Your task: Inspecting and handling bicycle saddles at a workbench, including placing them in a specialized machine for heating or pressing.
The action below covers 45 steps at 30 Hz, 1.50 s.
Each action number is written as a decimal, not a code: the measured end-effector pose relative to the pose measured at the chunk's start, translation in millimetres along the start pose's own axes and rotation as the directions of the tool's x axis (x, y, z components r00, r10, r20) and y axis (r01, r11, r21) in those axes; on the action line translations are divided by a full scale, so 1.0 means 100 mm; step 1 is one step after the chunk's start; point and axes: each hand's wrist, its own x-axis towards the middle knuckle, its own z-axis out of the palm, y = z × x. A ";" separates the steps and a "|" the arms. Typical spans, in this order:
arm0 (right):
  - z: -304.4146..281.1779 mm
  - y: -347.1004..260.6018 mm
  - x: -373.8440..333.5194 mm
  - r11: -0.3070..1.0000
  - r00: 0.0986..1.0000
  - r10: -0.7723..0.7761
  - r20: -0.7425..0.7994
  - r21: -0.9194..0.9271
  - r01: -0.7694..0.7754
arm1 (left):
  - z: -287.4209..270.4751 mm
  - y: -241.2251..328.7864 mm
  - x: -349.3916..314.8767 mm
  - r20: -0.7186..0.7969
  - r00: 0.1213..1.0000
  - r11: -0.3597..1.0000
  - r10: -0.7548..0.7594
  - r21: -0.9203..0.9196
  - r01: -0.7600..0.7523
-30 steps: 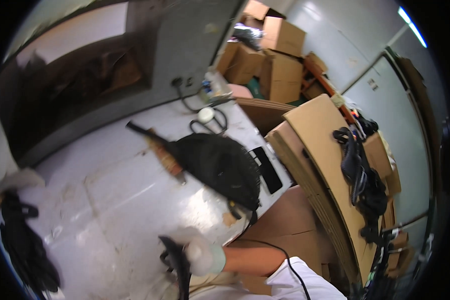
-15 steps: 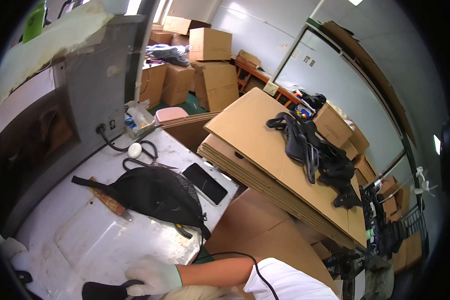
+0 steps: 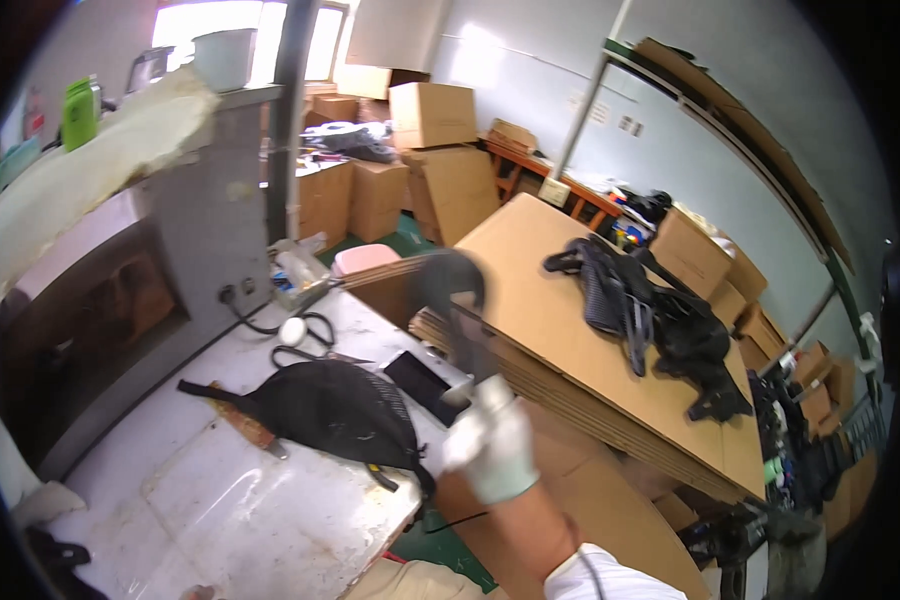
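My right hand, in a white glove, is raised over the table's right edge. Its fingers are closed on a black strap-like piece with a rounded, looped end, blurred by motion. The piece stands up from the hand, in front of the cardboard stack. Only a small bit of what looks like my left hand shows at the lower edge, its fingers hidden. On the white table lies a black mesh-and-fabric piece with straps. Beside it are a dark phone, black-handled scissors and a worn orange-brown tool.
A stack of flat cardboard stands right of the table, with black strapped pieces on top. A grey panel with a dark opening borders the table's left. Boxes, a pink stool and a plastic bin are behind.
My right hand has risen from the lower edge of the table, up and to the right, carrying the black strap-like piece toward the cardboard stack. The view has shifted slightly.
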 end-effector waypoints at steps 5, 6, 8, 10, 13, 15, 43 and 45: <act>-0.87 -0.72 1.00 0.843 0.861 -0.395 -0.320 0.246 0.478 | -0.10 0.18 -0.04 -0.039 0.975 0.974 -0.217 0.062 0.219; -1.31 -0.66 1.22 0.789 0.840 -0.463 -0.284 0.301 0.536 | -0.05 0.13 -0.05 -0.257 0.961 0.981 -0.106 0.133 0.144; -1.53 -0.44 1.28 0.799 0.800 -0.536 -0.269 0.145 0.583 | -0.23 0.28 0.00 -0.224 0.954 0.935 -0.199 0.248 0.253; -1.03 -0.12 0.85 0.796 0.801 -0.574 -0.169 -0.345 0.498 | -0.57 0.15 0.01 -0.310 0.948 0.865 0.075 0.492 0.093; -0.31 0.39 0.33 0.913 0.937 -0.345 0.050 -0.215 0.348 | -1.15 0.28 0.09 -0.101 0.920 0.219 0.377 0.976 0.018; 0.12 0.70 0.01 0.839 0.939 -0.271 0.211 -0.427 0.338 | -1.38 0.38 0.16 -0.131 0.875 -0.206 0.466 0.946 0.251; 1.64 1.16 -0.81 0.781 0.476 0.525 0.705 -0.621 0.059 | -0.73 1.20 0.80 0.081 0.918 0.635 -0.388 0.745 0.203; 1.52 1.20 -0.57 0.708 0.555 0.580 0.595 -0.706 0.017 | -0.74 0.67 1.19 0.196 0.966 0.534 -0.170 0.842 -0.077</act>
